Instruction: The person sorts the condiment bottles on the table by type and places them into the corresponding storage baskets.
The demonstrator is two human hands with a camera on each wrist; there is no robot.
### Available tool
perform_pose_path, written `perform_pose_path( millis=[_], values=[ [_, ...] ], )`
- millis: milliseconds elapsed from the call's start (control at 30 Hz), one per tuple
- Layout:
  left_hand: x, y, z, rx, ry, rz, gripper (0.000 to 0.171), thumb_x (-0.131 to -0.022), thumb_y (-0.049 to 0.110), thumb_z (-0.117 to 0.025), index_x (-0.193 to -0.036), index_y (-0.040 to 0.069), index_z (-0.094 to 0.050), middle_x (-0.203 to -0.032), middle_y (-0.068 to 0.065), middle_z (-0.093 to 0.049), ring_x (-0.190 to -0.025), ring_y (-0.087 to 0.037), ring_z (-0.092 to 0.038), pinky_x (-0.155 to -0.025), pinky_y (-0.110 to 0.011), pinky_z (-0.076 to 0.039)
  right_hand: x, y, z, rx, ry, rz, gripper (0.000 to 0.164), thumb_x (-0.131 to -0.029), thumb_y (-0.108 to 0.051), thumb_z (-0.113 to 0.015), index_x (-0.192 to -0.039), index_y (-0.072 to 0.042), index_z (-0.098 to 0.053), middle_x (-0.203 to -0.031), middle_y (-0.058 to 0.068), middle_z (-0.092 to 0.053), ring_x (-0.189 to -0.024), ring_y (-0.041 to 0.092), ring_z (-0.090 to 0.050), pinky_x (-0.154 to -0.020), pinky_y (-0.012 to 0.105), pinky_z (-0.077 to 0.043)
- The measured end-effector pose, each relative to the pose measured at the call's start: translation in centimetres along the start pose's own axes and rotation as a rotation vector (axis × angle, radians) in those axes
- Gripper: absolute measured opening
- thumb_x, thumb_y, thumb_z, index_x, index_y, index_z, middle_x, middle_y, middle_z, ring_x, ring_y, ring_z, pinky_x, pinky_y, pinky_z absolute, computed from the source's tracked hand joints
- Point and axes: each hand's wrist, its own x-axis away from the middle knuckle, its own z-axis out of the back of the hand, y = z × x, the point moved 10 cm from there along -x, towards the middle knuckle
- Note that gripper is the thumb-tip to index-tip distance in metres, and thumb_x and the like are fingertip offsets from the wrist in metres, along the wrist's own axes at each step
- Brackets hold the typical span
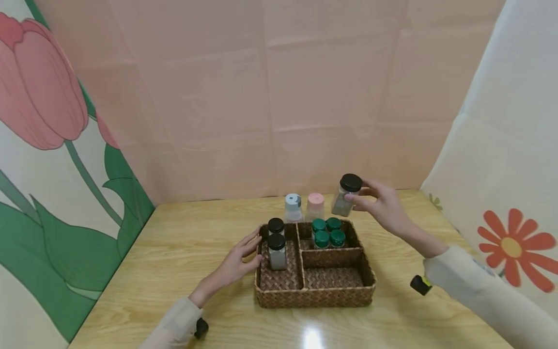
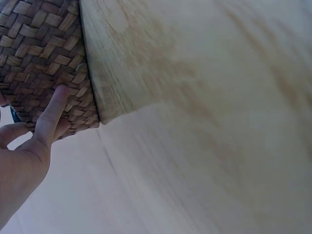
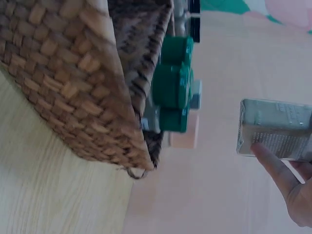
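My right hand [image 1: 385,206] grips a clear square jar [image 1: 342,204] with a black lid, tilted and raised behind the right back corner of a woven basket [image 1: 316,296]. The right wrist view shows printed text on the jar [image 3: 275,129], with one finger along its side. My left hand [image 1: 237,259] rests its fingers against the basket's left side; in the left wrist view a finger presses the woven wall [image 2: 44,53]. Two black-lidded jars [image 1: 277,259] stand in the long left compartment. Several green-lidded jars [image 1: 321,238] fill part of the back right compartment.
Behind the basket stand a bottle with a light blue cap [image 1: 293,202] and another with a pink cap [image 1: 316,200]. The front right compartment [image 1: 333,277] shows its bare woven floor. A pink sheet [image 1: 270,97] hangs behind the wooden table [image 1: 196,228].
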Motion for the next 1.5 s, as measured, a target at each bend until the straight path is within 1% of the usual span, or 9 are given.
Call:
perform_pose_path(
  millis=[233,400,633,700,933,1067,1200,1300,1500],
  values=[
    [-0.2,0.3,0.0,0.003,0.005,0.016,0.054,-0.098,0.004,-0.061,-0.145,-0.011,-0.039,-0.158,-0.023,-0.024,-0.14,-0.04,-0.033,-0.103,-0.047,-0.044,1.0,-1.8,-1.4,0.0,-0.033,0.048,0.05,-0.092,-0.005,-0.07,-0.141,-0.008,-0.056,-0.125,0.014,-0.061,-0.099,0.011,-0.066,-0.069,0.037,-0.061],
    [-0.4,0.3,-0.2,0.014,0.013,0.02,0.053,-0.097,-0.001,-0.061,-0.143,-0.015,-0.038,-0.157,-0.026,-0.023,-0.139,-0.044,-0.033,-0.103,-0.051,-0.042,1.7,-2.8,-2.1,0.076,-0.039,0.086,0.052,-0.09,-0.004,-0.073,-0.139,-0.01,-0.057,-0.127,0.012,-0.062,-0.102,0.012,-0.067,-0.067,0.028,-0.06],
    [-0.3,0.4,-0.2,-0.002,0.015,0.01,0.052,-0.097,0.0,-0.061,-0.143,-0.015,-0.039,-0.157,-0.026,-0.024,-0.138,-0.044,-0.033,-0.102,-0.051,-0.043,2.9,-3.1,-3.5,0.105,-0.091,0.066,0.051,-0.091,-0.011,-0.074,-0.139,-0.013,-0.057,-0.127,0.009,-0.063,-0.108,0.028,-0.066,-0.074,0.027,-0.059],
    [-0.2,0.4,-0.1,-0.007,0.011,0.004,0.053,-0.098,0.003,-0.061,-0.143,-0.013,-0.04,-0.157,-0.025,-0.025,-0.139,-0.042,-0.034,-0.103,-0.05,-0.043,3.3,-3.1,-4.0,0.097,-0.112,0.062,0.05,-0.091,-0.012,-0.074,-0.139,-0.014,-0.058,-0.126,0.007,-0.063,-0.107,0.026,-0.066,-0.076,0.028,-0.058],
    [-0.1,0.5,0.1,0.001,0.008,-0.03,0.053,-0.099,0.006,-0.061,-0.143,-0.013,-0.039,-0.157,-0.025,-0.024,-0.139,-0.041,-0.034,-0.104,-0.048,-0.043,4.1,-3.8,-5.8,0.033,-0.172,0.1,0.049,-0.089,-0.01,-0.076,-0.135,-0.016,-0.059,-0.113,0.002,-0.068,-0.09,0.016,-0.069,-0.059,0.036,-0.059],
    [-0.4,0.7,0.1,0.011,0.004,-0.026,0.053,-0.098,0.004,-0.061,-0.144,-0.013,-0.039,-0.157,-0.025,-0.024,-0.139,-0.042,-0.034,-0.103,-0.047,-0.044,4.4,-4.4,-6.6,-0.001,-0.198,0.117,0.049,-0.088,-0.006,-0.076,-0.133,-0.013,-0.06,-0.107,0.001,-0.07,-0.083,0.014,-0.069,-0.055,0.033,-0.056],
    [-0.5,3.0,0.7,0.012,-0.001,-0.007,0.052,-0.097,-0.002,-0.06,-0.141,-0.017,-0.039,-0.155,-0.029,-0.025,-0.137,-0.048,-0.034,-0.102,-0.05,-0.044,4.8,-5.2,-7.6,-0.032,-0.232,0.128,0.048,-0.088,-0.004,-0.075,-0.133,-0.012,-0.06,-0.104,0.0,-0.072,-0.082,0.015,-0.069,-0.056,0.03,-0.054],
    [-0.5,4.6,1.1,0.01,-0.005,0.001,0.05,-0.095,-0.006,-0.06,-0.139,-0.02,-0.039,-0.153,-0.033,-0.027,-0.134,-0.052,-0.034,-0.101,-0.052,-0.044,5.1,-5.3,-8.3,-0.062,-0.251,0.124,0.049,-0.088,-0.006,-0.075,-0.134,-0.013,-0.059,-0.11,0.001,-0.071,-0.089,0.018,-0.07,-0.062,0.032,-0.058],
    [-0.5,4.7,1.2,0.019,0.004,0.002,0.05,-0.095,-0.007,-0.06,-0.139,-0.02,-0.04,-0.154,-0.029,-0.026,-0.134,-0.052,-0.035,-0.101,-0.051,-0.044,5.2,-5.5,-9.3,-0.124,-0.267,0.116,0.047,-0.088,-0.007,-0.076,-0.132,-0.01,-0.06,-0.116,0.005,-0.068,-0.095,0.021,-0.07,-0.071,0.035,-0.061]
  ],
)
